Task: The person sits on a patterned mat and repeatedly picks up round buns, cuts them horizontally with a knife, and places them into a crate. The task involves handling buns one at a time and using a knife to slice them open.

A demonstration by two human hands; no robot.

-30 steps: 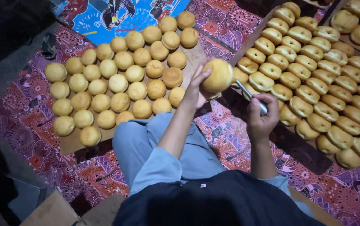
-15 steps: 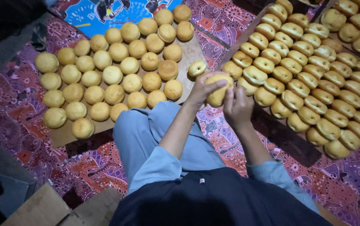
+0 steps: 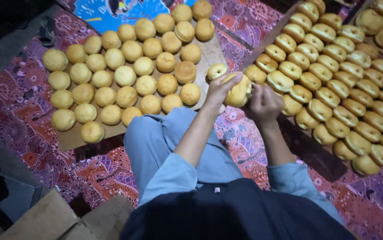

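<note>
My left hand (image 3: 218, 91) grips a round golden bun (image 3: 238, 92) held up in front of my knees. My right hand (image 3: 265, 101) is closed and pressed against the bun's right side; the thin metal tool it holds is almost hidden between hand and bun. Just behind the held bun lies a single bun (image 3: 217, 71) at the corner of a brown cardboard sheet (image 3: 69, 140), which carries several rows of plain buns (image 3: 133, 71). To the right, a long wooden tray (image 3: 316, 155) holds several rows of buns (image 3: 334, 66) with pale slits in their sides.
I sit on a red and purple patterned cloth (image 3: 107, 173) with my blue-trousered knee (image 3: 156, 138) between the two batches. Cardboard boxes (image 3: 44, 218) lie at lower left. A blue printed sheet (image 3: 107, 11) lies beyond the cardboard.
My right hand, which held the metal tool apart from the bun, has come up against the bun. My left hand has lowered the bun slightly toward me.
</note>
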